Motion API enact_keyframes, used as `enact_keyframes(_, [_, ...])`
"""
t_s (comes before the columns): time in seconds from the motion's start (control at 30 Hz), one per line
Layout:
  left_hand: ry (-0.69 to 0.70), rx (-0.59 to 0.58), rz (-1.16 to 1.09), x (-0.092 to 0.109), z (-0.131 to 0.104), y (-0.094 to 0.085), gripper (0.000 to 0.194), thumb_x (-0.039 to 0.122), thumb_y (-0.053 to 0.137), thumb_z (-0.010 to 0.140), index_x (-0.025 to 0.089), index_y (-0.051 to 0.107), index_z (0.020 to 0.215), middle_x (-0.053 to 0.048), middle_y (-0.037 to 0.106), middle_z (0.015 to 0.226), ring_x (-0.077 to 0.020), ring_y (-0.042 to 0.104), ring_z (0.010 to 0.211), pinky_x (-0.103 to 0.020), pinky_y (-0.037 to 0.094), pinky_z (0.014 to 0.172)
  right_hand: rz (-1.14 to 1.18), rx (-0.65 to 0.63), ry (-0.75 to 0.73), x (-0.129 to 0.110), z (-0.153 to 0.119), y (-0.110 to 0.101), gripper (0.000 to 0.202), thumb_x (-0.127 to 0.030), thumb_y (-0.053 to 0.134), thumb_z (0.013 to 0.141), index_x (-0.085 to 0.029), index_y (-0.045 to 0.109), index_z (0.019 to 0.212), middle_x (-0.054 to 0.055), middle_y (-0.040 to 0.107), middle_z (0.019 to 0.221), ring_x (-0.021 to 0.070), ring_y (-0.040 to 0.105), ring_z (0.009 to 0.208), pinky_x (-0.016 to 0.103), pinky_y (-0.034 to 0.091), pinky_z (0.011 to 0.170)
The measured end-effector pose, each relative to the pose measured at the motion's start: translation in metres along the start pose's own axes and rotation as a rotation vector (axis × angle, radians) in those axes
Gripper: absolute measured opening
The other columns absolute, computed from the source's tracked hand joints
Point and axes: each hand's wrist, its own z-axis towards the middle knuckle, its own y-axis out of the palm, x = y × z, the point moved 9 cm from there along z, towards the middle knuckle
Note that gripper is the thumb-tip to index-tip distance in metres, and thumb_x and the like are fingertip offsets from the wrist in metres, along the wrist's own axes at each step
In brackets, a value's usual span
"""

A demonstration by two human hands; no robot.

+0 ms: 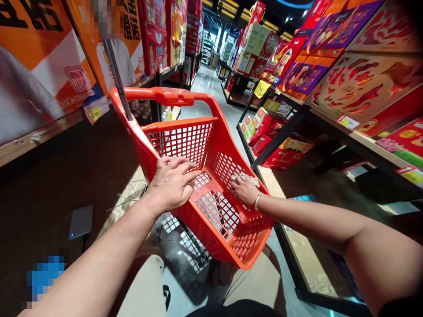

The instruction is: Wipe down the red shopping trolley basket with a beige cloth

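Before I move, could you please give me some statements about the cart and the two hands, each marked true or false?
1. The right hand has a pale, crumpled cloth inside the cart. True.
2. The left hand is wrapped around the cart's handle. False: it rests on the cart's side rim, away from the handle.
3. There is a bracelet on the right wrist. True.
4. The cart is dark blue. False: it is orange-red.
5. A flat grey device lies inside the cart. False: it lies outside, to the left of the cart.
6. The cart's walls have rows of openings. True.
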Motion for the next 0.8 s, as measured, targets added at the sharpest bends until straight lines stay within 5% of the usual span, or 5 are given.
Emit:
enact_keyframes(0.23, [0.0,0.0,-0.012,0.001,-0.001,0.001,0.045,0.024,0.051,0.082,0.035,0.073,0.119,0.0,0.071,0.127,-0.0293,0.052,0.127,-0.056,0.028,0.108,-0.149,0.168,0.063,0.029,0.037,-0.066,0.043,-0.025,0.029,0.103,-0.024,0.061,0.131,0.011,0.05,0.145,0.0388,0.032,0.138,0.065,0.027,0.109])
enact_keyframes(0.37, [-0.022,0.028,0.014,-0.004,0.0,-0.001,0.043,0.025,0.051,0.081,0.03,0.076,0.115,-0.004,0.073,0.122,-0.0305,0.054,0.124,-0.056,0.03,0.107,-0.182,0.059,0.085,0.018,0.007,-0.044,0.045,-0.021,0.038,0.099,-0.027,0.058,0.139,0.01,0.045,0.152,0.0391,0.031,0.141,0.069,0.022,0.111])
enact_keyframes(0.57, [-0.018,0.038,-0.009,-0.006,0.001,0.003,0.043,0.026,0.05,0.081,0.029,0.076,0.115,-0.004,0.073,0.121,-0.0314,0.055,0.121,-0.056,0.031,0.106,-0.198,-0.131,0.127,-0.006,-0.043,-0.01,0.04,-0.018,0.036,0.098,-0.016,0.071,0.119,0.018,0.057,0.134,0.0389,0.045,0.123,0.058,0.043,0.091])
enact_keyframes(0.7, [-0.011,0.02,-0.025,-0.007,0.001,0.006,0.043,0.027,0.05,0.081,0.031,0.075,0.115,-0.002,0.072,0.124,-0.0314,0.053,0.124,-0.057,0.029,0.107,-0.149,-0.136,0.11,0.001,-0.02,-0.02,0.038,-0.022,0.036,0.1,-0.019,0.073,0.106,0.015,0.062,0.121,0.0345,0.05,0.11,0.051,0.043,0.082])
enact_keyframes(0.8, [-0.011,0.001,-0.029,-0.007,0.001,0.004,0.043,0.026,0.051,0.081,0.034,0.074,0.116,0.0,0.071,0.125,-0.0302,0.052,0.125,-0.056,0.027,0.108,-0.128,0.049,0.008,0.01,0.014,-0.048,0.039,-0.025,0.032,0.103,-0.023,0.069,0.115,0.012,0.061,0.125,0.033,0.045,0.118,0.054,0.035,0.097])
